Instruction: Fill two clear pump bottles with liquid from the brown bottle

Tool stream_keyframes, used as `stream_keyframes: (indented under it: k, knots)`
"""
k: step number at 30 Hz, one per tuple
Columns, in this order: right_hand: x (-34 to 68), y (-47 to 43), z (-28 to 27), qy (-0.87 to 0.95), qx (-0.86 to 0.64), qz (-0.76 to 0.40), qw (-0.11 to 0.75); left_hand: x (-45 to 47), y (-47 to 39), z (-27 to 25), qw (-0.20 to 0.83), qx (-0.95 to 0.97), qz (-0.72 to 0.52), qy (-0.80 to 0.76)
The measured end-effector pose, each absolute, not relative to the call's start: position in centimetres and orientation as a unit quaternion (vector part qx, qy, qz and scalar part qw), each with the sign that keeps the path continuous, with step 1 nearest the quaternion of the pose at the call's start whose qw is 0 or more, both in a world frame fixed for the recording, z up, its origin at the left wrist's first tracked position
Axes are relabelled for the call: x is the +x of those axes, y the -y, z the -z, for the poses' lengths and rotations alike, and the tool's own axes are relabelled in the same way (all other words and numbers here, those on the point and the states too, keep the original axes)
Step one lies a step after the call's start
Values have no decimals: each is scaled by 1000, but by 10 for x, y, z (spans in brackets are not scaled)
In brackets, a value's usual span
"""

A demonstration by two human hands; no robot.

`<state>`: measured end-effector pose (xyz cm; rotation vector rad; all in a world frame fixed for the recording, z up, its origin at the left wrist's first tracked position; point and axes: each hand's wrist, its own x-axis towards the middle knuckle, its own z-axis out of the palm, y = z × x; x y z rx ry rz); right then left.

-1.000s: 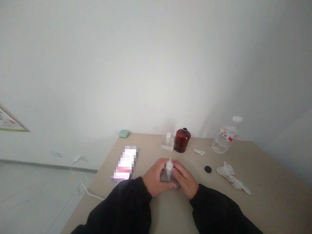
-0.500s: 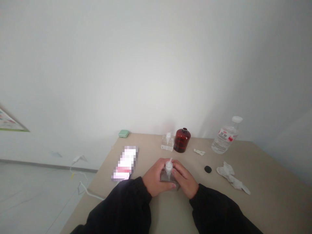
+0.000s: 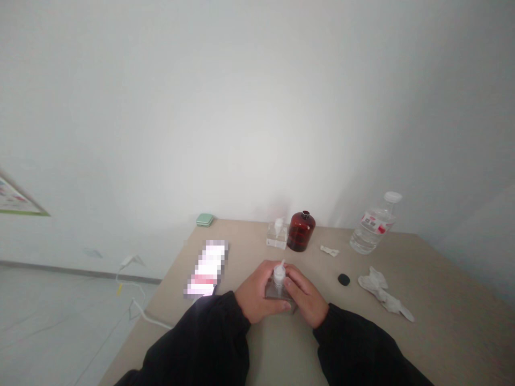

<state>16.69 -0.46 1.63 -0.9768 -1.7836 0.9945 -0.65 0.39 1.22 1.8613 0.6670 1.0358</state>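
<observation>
A: Where is the bottle [image 3: 274,292] sitting, and how is it being held?

B: It is standing roughly upright between the left grip [image 3: 257,296] and the right grip [image 3: 308,298], over the near middle of the surface [image 3: 289,351]. The left is wrapping its side, thumb lying across the near face. The right is curling about the other side, its thumb resting at or just beside the white top [image 3: 279,275] (touching or not, I am not managing to tell).

A: What is good handling asking for, in your judgement?

B: Even, flat pressure. The walls are looking smooth and hard, so the left palm should be bracing a full side while the right is working lightly near the top. The thin spout [image 3: 282,263] is leaning; nobody should be levering on it.

A: Shapes nearby?

B: A clear, blocky twin [image 3: 276,242] is standing behind, beside a rounded, glossy red bottle [image 3: 301,234] with a narrow neck. A flat black disc [image 3: 344,280] is lying rightward, near a crumpled, soft-looking white scrap [image 3: 383,296].
</observation>
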Motion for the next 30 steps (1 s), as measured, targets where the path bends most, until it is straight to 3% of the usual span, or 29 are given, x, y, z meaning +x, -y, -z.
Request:
stream_keyframes:
  k: [30]
  knots:
    - [167,5,-14,699,-402,-424,413,-7,-2,-14,426,757,-405,-284]
